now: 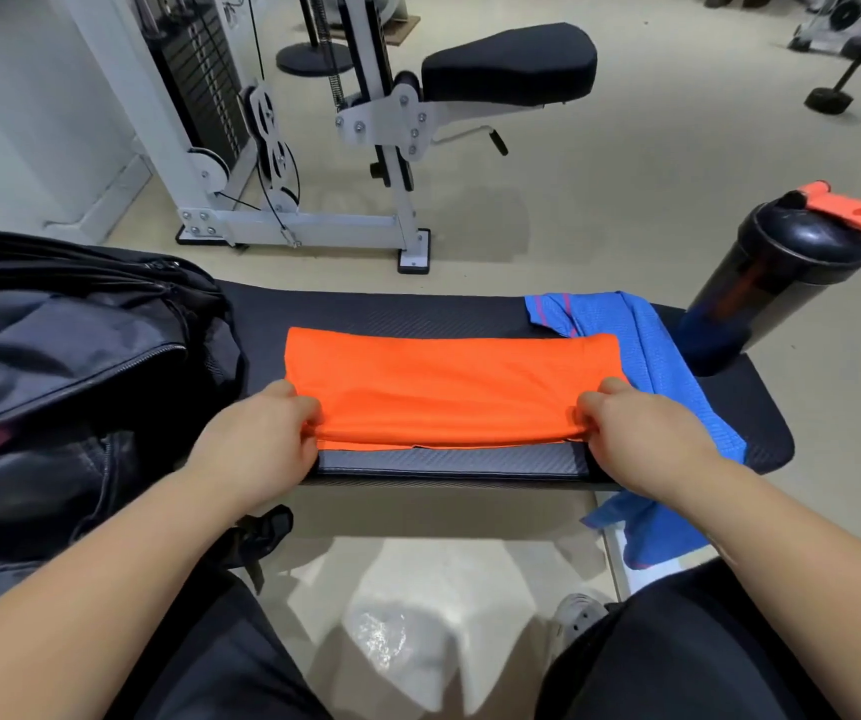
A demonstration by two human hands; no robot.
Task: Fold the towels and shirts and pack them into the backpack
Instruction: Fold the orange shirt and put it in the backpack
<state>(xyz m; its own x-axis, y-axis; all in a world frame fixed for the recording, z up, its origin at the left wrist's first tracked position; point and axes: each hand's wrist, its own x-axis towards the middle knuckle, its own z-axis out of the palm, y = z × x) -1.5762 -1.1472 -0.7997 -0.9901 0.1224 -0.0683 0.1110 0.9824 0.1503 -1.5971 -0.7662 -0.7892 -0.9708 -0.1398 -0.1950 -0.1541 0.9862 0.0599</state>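
I am folding the orange shirt [449,387] beside the backpack [70,366]; my left hand [267,433] and right hand [636,433] pinch its near corners. Next I probably fold it again.

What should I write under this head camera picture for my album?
Both hands, left and right, pinch the near edge of an orange cloth on a black bench.

Beige floor [600,200] with glare patch near, white wall [13,96] far left, white-framed weight machine [200,96], black padded seat [509,62] far centre, black worktop [444,462], further equipment [854,44] far right
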